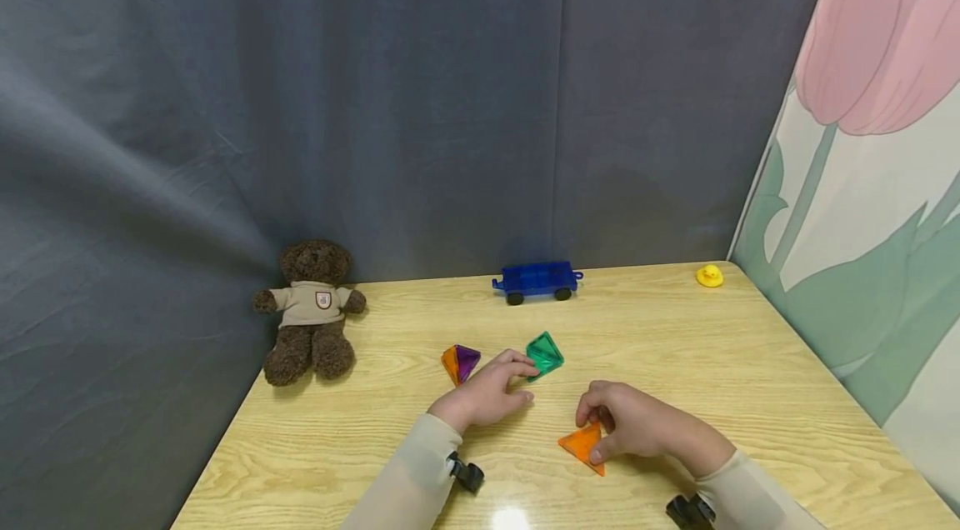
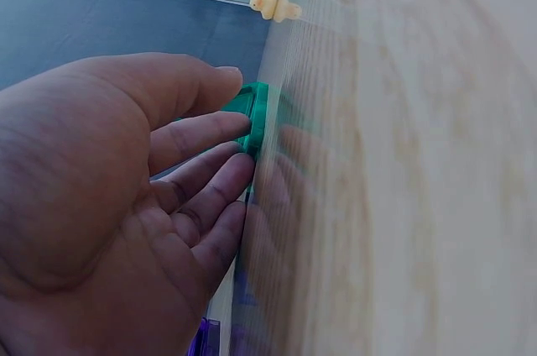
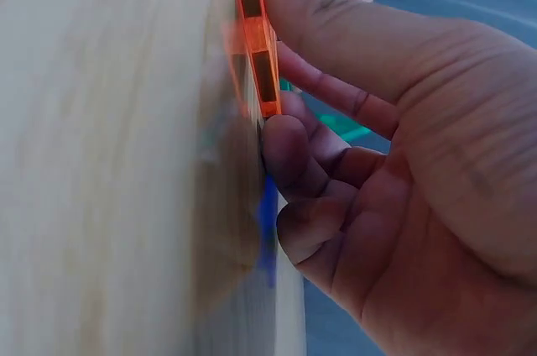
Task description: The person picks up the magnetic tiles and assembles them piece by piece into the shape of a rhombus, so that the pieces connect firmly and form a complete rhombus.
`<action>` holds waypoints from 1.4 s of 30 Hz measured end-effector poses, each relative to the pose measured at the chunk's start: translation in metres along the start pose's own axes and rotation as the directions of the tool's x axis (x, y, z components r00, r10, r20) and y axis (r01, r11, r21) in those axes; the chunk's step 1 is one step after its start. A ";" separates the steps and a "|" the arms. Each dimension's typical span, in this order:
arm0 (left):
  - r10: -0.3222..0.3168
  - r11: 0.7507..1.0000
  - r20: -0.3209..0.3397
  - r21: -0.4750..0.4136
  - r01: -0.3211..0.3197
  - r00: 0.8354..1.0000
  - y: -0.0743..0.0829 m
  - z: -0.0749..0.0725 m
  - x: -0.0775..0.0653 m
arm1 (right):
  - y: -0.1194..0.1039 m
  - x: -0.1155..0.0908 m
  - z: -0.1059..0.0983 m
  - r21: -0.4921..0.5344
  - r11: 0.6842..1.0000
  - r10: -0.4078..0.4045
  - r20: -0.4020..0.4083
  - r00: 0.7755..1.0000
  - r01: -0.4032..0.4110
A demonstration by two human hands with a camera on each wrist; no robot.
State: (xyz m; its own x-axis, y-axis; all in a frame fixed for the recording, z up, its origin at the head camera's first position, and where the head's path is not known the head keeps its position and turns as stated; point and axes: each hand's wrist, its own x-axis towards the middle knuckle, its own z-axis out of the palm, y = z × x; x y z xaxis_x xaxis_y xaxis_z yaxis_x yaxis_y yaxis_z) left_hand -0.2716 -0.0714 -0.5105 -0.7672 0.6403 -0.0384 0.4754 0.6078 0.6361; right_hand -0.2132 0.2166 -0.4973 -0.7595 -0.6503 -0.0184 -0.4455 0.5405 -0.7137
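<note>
Near the middle of the table, my left hand (image 1: 489, 393) reaches over with its fingers extended. Its fingertips are at the near-left edge of a green translucent tile piece (image 1: 549, 353), appearing to touch it; the thumb stands apart in the head view. The left wrist view shows the fingers (image 2: 205, 133) loosely straight beside the green piece (image 2: 259, 108). To the right, my right hand (image 1: 633, 422) pinches an orange triangular tile (image 1: 579, 442) lying on the table, its thumb over the edge. In the right wrist view the orange tile (image 3: 267, 79) stands edge-on beside the curled fingers.
An orange and purple tile piece (image 1: 467, 362) lies just beyond my left wrist. At the back stand a blue wheeled toy cart (image 1: 537, 279) and, farther right, a yellow rubber duck (image 1: 709, 276). A brown teddy bear (image 1: 313, 313) sits at the left edge against the dark curtain (image 1: 420, 113).
</note>
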 end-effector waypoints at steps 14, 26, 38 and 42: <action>0.010 1.000 0.011 -0.009 -0.010 1.000 -0.002 0.000 0.000 | 0.010 -0.006 -0.009 0.044 0.999 0.015 -0.053 0.998 -0.012; 0.014 1.000 0.011 -0.004 -0.014 1.000 -0.004 0.001 0.001 | 0.014 -0.006 -0.010 0.053 0.998 0.040 -0.056 0.998 -0.037; 0.010 1.000 0.006 -0.004 -0.010 1.000 -0.004 0.002 0.001 | 0.017 -0.006 -0.011 0.012 0.999 0.048 -0.059 0.997 -0.047; 0.017 1.000 0.007 -0.005 -0.017 1.000 -0.005 0.001 0.001 | 0.018 -0.006 -0.011 0.023 0.998 0.053 -0.054 0.997 -0.052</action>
State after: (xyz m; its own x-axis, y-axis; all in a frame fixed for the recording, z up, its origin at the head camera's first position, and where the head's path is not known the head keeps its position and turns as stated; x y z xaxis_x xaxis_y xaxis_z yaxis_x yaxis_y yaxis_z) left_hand -0.2740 -0.0729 -0.5145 -0.7561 0.6536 -0.0332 0.4857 0.5945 0.6408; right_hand -0.2219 0.2360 -0.5021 -0.8069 -0.5904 -0.0185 -0.3939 0.5611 -0.7280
